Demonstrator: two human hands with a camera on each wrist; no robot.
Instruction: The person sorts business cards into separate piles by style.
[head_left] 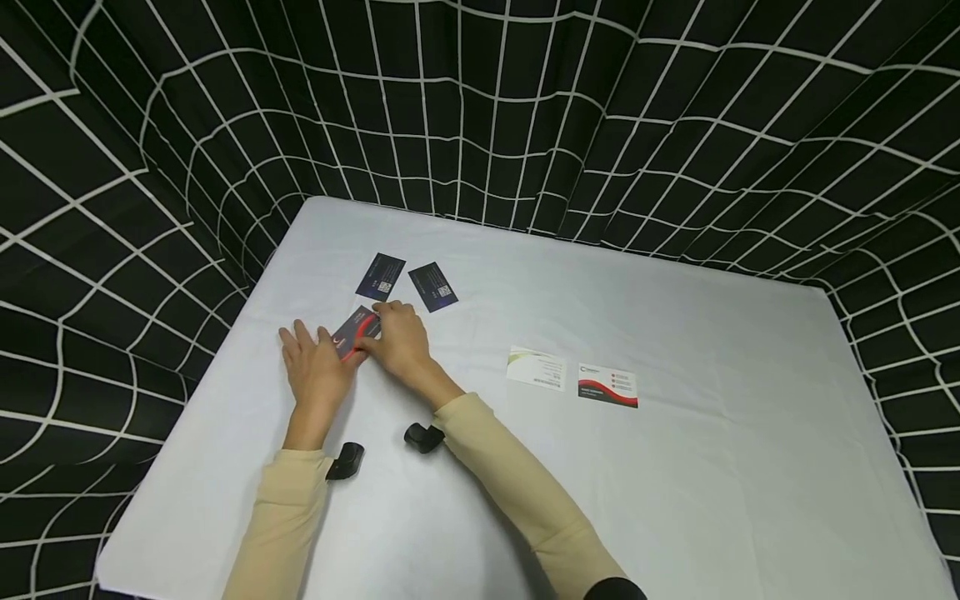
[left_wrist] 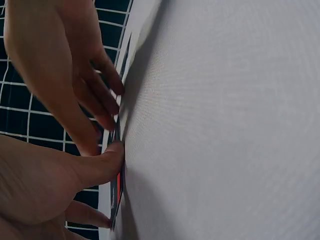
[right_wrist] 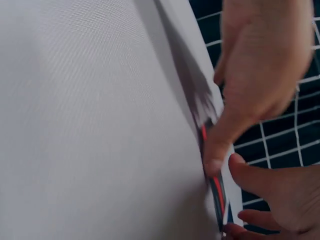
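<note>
A dark grey business card with a red curve [head_left: 351, 327] lies on the white table at the left, tilted. My left hand [head_left: 318, 371] rests with its fingers spread at the card's left end, and its thumb [left_wrist: 107, 162] presses the near edge. Over the card's right end is my right hand [head_left: 405, 340]. In the right wrist view, this right hand [right_wrist: 280, 195] has fingertips by the card's end while its thumb stands off the card. Just beyond lie two dark blue business cards, one [head_left: 381, 277] behind the grey card and another [head_left: 433, 287] to its right.
Farther right lie a white and green business card [head_left: 536, 369] and a white, red and black one [head_left: 607, 385]. Dark curtains with a white grid [head_left: 480, 108] surround the white table [head_left: 712, 467]. Black wrist cameras [head_left: 346, 461] sit at both cuffs.
</note>
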